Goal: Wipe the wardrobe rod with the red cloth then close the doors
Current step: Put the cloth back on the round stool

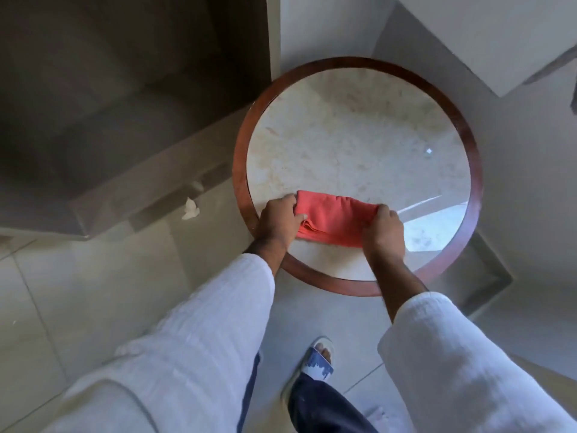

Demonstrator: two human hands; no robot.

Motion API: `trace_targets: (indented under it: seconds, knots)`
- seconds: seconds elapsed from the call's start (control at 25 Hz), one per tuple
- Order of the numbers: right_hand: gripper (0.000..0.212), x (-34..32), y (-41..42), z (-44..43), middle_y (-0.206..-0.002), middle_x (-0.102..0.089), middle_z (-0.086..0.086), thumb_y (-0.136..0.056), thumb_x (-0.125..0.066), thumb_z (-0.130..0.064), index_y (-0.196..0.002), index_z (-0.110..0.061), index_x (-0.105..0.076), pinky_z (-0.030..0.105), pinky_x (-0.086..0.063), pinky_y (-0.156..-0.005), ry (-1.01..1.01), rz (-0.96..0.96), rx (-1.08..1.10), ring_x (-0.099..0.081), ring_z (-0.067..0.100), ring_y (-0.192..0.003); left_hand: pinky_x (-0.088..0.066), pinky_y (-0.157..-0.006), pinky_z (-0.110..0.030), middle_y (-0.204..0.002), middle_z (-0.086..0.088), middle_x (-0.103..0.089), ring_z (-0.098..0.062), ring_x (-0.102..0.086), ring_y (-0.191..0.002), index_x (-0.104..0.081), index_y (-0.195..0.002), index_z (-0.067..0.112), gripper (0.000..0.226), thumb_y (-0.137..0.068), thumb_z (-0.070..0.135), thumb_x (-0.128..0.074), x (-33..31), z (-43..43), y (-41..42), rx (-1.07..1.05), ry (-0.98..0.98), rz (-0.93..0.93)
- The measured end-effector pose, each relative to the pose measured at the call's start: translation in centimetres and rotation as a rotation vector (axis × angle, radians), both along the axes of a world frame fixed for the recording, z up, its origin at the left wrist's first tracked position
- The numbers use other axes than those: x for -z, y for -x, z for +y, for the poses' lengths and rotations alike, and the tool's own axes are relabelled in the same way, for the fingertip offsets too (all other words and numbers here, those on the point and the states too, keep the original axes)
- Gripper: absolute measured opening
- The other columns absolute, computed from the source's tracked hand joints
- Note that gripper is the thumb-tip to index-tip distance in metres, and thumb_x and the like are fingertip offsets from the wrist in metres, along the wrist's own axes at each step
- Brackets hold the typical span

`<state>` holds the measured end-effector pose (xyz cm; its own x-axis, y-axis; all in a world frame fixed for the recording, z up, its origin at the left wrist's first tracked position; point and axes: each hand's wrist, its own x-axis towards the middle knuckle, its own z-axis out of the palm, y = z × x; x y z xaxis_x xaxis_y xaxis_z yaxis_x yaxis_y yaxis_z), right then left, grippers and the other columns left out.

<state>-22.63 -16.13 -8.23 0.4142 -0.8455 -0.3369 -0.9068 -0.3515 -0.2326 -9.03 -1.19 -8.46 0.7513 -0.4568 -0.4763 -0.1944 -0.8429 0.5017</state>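
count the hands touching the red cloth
2. The left hand grips the left end of the folded red cloth; the right hand grips its right end. The cloth lies near the front edge of the round table.

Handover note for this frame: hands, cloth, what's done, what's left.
Left hand: gripping the left end of the red cloth.
Right hand: gripping its right end.
Cloth: folded, lying on the near part of the round table, held between both hands.
Wardrobe rod and doors: not in view, so their state can't be judged.
Done: cloth in hand at the table; nothing shows any wiping yet.
Left: lift the cloth, go to the wardrobe, wipe the rod, close the doors.
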Motion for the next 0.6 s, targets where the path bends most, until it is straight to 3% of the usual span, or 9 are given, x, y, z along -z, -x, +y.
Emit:
trace_targets:
  seconds: [0.08,0.16,0.24,0.36,0.6]
  knots:
    - [0.066,-0.3,0.0,1.3,-0.161,-0.039,0.02,-0.106,-0.048,-0.017,-0.164,-0.009,-0.019,0.057,-0.039,-0.119,0.16,0.089,-0.214,-0.037,0.042,-0.151,-0.057,-0.102,-0.042,-0.129,-0.016,-0.069,-0.035,-0.068,-0.119,-0.063,-0.129,0.007,0.05,-0.094,0.041,-0.073,-0.9,0.4,0.1,0.128,-0.078,-0.119]
    - [0.079,-3.1,-1.0,2.9,-0.174,-0.017,0.022,-0.108,-0.048,-0.027,-0.167,-0.008,-0.001,0.058,-0.025,-0.13,0.251,0.08,-0.442,-0.015,0.039,-0.163,-0.051,-0.108,-0.043,-0.14,-0.016,-0.06,-0.034,-0.061,-0.129,-0.054,-0.139,0.005,0.06,-0.099,0.049,-0.062,-4.2,1.2,0.0,0.184,-0.093,-0.249]
    - [0.081,-7.7,-3.1,4.2,-0.176,-0.008,0.021,-0.107,-0.049,-0.032,-0.167,-0.007,0.0,0.055,-0.02,-0.133,0.326,-0.037,-0.612,-0.007,0.035,-0.165,-0.044,-0.118,-0.043,-0.154,-0.014,-0.051,-0.032,-0.051,-0.143,-0.043,-0.151,0.006,0.069,-0.102,0.055,-0.052,-9.0,2.0,-1.2,0.206,-0.065,-0.401]
    - [0.081,-19.6,-7.0,5.3,-0.176,-0.013,0.019,-0.105,-0.053,-0.038,-0.167,-0.005,-0.011,0.055,-0.02,-0.134,0.503,-0.279,-0.717,-0.012,0.033,-0.165,-0.029,-0.13,-0.049,-0.172,-0.011,-0.031,-0.029,-0.029,-0.16,-0.027,-0.163,0.011,0.081,-0.103,0.064,-0.036,-21.4,3.5,-4.7,0.205,0.012,-0.59]
    - [0.079,-48.0,-10.1,4.7,-0.176,-0.013,0.018,-0.109,-0.046,-0.048,-0.167,-0.008,-0.011,0.054,-0.013,-0.135,0.866,-0.821,-0.553,-0.009,0.034,-0.165,-0.02,-0.132,-0.056,-0.177,-0.01,-0.016,-0.028,-0.016,-0.165,-0.017,-0.166,0.009,0.094,-0.1,0.076,-0.017,-50.9,4.1,-10.1,0.421,0.154,-1.166]
